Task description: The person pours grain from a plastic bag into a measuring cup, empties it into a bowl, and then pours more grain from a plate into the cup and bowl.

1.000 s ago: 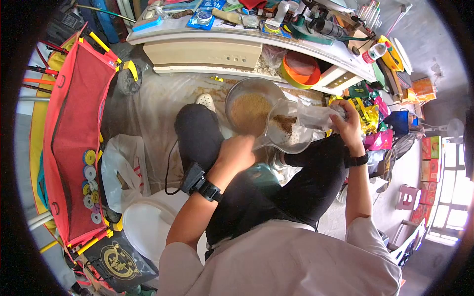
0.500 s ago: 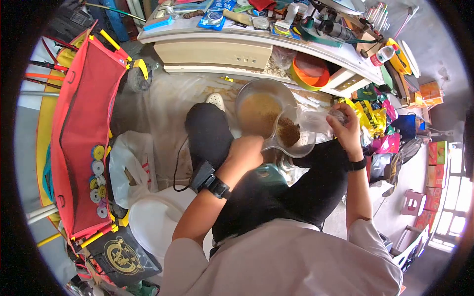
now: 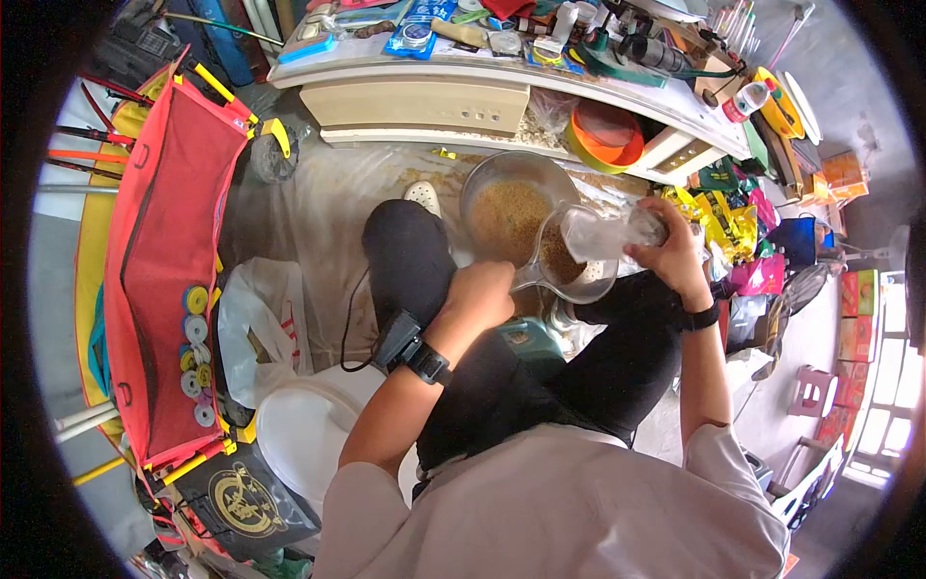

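My left hand is closed round the handle of a round strainer, which holds dark brown grains. The strainer overlaps the right rim of a large metal bowl on the floor. Tan grains lie in that bowl. In my right hand is a clear plastic container, tilted with its wide end over the strainer. Whether anything is left inside it I cannot tell.
A red bag with coloured spools is at the left, beside a white plastic bag. Ahead stands a cluttered cabinet with an orange bowl on its shelf. Yellow packages lie at the right.
My right hand has turned and moved slightly left, bringing the clear container further over the strainer. The grains in the strainer look more spread out. My left hand has barely moved.
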A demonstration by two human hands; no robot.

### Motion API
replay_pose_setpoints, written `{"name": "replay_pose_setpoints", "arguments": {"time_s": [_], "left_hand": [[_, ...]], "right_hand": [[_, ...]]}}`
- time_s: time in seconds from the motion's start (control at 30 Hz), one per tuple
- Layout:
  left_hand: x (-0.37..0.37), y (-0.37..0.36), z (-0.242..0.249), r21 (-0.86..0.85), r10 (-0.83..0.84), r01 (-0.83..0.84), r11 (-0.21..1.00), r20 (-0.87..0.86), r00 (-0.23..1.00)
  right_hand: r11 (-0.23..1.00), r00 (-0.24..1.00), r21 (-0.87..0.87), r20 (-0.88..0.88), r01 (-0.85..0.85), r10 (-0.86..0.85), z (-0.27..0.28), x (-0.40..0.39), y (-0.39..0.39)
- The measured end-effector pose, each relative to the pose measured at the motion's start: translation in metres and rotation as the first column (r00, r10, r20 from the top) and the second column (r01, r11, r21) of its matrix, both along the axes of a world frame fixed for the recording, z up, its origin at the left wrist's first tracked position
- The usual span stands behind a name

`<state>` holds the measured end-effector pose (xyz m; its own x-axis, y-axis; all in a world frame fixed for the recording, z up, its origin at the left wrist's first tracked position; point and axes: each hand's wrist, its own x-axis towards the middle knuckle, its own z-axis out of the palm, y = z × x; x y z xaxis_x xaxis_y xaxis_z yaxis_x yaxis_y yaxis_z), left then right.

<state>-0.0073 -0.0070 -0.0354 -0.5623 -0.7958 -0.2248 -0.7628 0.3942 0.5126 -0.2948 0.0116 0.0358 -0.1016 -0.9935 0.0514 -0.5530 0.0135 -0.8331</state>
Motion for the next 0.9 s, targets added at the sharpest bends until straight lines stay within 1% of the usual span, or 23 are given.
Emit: {"name": "replay_pose_setpoints", "arguments": {"time_s": [0.03, 0.07, 0.2, 0.27, 0.3, 0.37, 0.4, 0.47, 0.5, 0.57, 0.7, 0.77, 0.8, 0.87, 0.9], "left_hand": [[0.0, 0.0, -0.001, 0.001, -0.001, 0.001, 1.0, 0.004, 1.0], [0.0, 0.0, -0.001, 0.003, -0.002, 0.002, 1.0, 0.008, 1.0], [0.0, 0.0, 0.0, -0.001, 0.004, -0.004, 1.0, 0.002, 1.0], [0.0, 0.0, 0.002, 0.007, 0.001, -0.001, 1.0, 0.018, 1.0], [0.0, 0.0, 0.002, 0.007, 0.002, -0.002, 1.0, 0.018, 1.0], [0.0, -0.001, 0.003, 0.011, 0.0, -0.001, 1.0, 0.035, 0.999], [0.0, -0.001, 0.002, 0.013, 0.0, -0.001, 1.0, 0.035, 0.999], [-0.001, 0.0, 0.002, 0.0, 0.002, -0.002, 1.0, 0.032, 0.999], [-0.001, 0.0, 0.002, 0.0, 0.001, -0.001, 1.0, 0.032, 1.0], [0.0, -0.001, 0.003, 0.014, -0.017, 0.017, 1.0, 0.051, 0.999], [0.0, 0.0, 0.004, 0.01, -0.018, 0.017, 1.0, 0.045, 0.999], [-0.001, 0.0, 0.003, 0.003, -0.015, 0.015, 1.0, 0.048, 0.999], [-0.001, 0.0, 0.004, 0.002, -0.017, 0.016, 1.0, 0.048, 0.999], [-0.001, -0.001, 0.006, 0.028, -0.024, 0.022, 0.999, 0.085, 0.996], [0.0, -0.001, 0.005, 0.029, -0.023, 0.02, 0.999, 0.086, 0.996]], "right_hand": [[0.997, 0.997, 0.035, -0.02, -0.074, 0.075, -0.003, -0.002, 0.0], [0.993, 0.995, 0.093, -0.055, -0.073, 0.078, 0.002, 0.002, 0.002], [0.991, 0.994, 0.068, 0.009, -0.113, 0.113, -0.002, 0.003, 0.002], [0.992, 0.987, 0.025, -0.102, -0.124, 0.126, 0.005, 0.008, 0.003], [0.992, 0.987, 0.025, -0.102, -0.124, 0.126, 0.008, 0.009, 0.003], [0.995, 0.995, 0.1, -0.096, -0.023, 0.033, 0.012, 0.011, 0.004], [0.995, 0.995, 0.101, -0.096, -0.023, 0.033, 0.013, 0.012, 0.004], [0.997, 0.954, 0.018, -0.288, -0.078, 0.079, 0.016, 0.012, 0.004], [0.997, 0.954, 0.018, -0.289, -0.076, 0.078, 0.014, 0.011, 0.004], [0.997, 0.928, -0.007, -0.366, -0.077, 0.069, 0.01, 0.008, 0.003], [0.998, 0.93, -0.037, -0.367, -0.047, 0.03, 0.009, 0.006, 0.005], [0.998, 0.972, 0.058, -0.236, 0.025, -0.011, 0.009, 0.006, 0.005], [0.998, 0.972, 0.058, -0.236, 0.027, -0.013, 0.009, 0.005, 0.006], [0.995, 0.928, -0.008, -0.362, -0.096, 0.087, 0.01, 0.004, 0.005], [0.995, 0.928, -0.007, -0.361, -0.098, 0.089, 0.01, 0.005, 0.005]]}}
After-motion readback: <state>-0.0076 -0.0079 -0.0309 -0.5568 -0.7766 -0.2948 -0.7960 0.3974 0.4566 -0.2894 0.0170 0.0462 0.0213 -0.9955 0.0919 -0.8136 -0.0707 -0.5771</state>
